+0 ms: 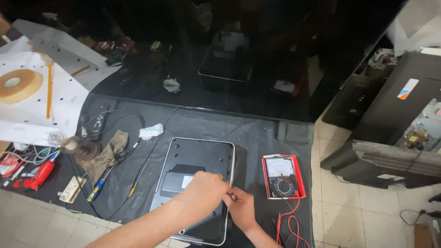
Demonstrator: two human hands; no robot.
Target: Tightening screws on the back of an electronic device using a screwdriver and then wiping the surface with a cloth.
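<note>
A dark grey flat device (197, 158) with a silver rim lies back-side up on a black mat, low in the middle of the head view. My left hand (204, 190) rests on its lower right part, fingers curled toward the right edge. My right hand (240, 207) meets it at that edge, fingertips pinched together on something too small to make out. A red-cased analog multimeter (282, 176) lies just right of the device, its red and black leads (288, 225) trailing down past my right wrist.
Left of the device lie a blue-and-yellow screwdriver (97, 189), a thin screwdriver (137, 181), a brown rag (108, 154), a crumpled tissue (150, 132) and a red tool (42, 173). A tape roll (18, 85) sits on white sheets. A large dark glossy panel (239, 59) lies behind; black casings (395, 138) stand right.
</note>
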